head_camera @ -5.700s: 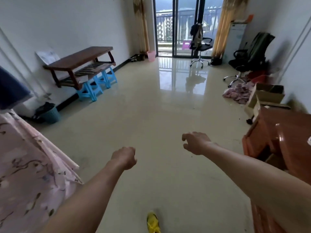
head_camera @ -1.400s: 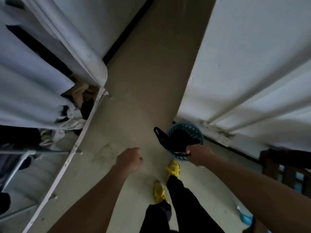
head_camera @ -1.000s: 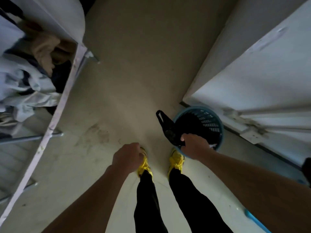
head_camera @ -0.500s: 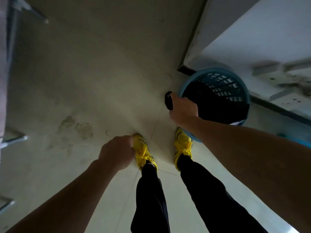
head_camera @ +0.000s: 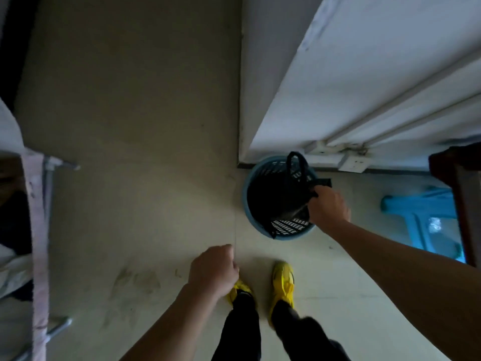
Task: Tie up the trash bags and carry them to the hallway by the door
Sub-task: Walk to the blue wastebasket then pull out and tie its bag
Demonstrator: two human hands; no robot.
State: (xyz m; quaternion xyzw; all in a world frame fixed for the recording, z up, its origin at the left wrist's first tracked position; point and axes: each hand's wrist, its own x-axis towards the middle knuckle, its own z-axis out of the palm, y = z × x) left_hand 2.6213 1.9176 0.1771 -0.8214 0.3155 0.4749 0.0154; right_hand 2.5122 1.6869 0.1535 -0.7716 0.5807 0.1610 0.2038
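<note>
Mostly dark: trash bag (head_camera: 276, 201) contents unreadable inside bin (head_camera: 245, 201); handle loop (head_camera: 295, 154) stands up, far side. Right hand (head_camera: 328, 204) grip pinches bag edge; left hand (head_camera: 213, 269) fisted, empty.

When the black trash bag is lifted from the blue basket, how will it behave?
The black trash bag looks thin and crumpled, so probably floppy. The blue basket looks light and may lift or tip with it.

The trash bag (head_camera: 273, 199) is seen as thin black plastic film with a faint sheen, and the basket (head_camera: 245, 201) as blue latticed plastic. The floor (head_camera: 130, 113) is shown as smooth, dully glossy tile, smudged in places; the wall (head_camera: 377, 61) is finished matt white.
</note>
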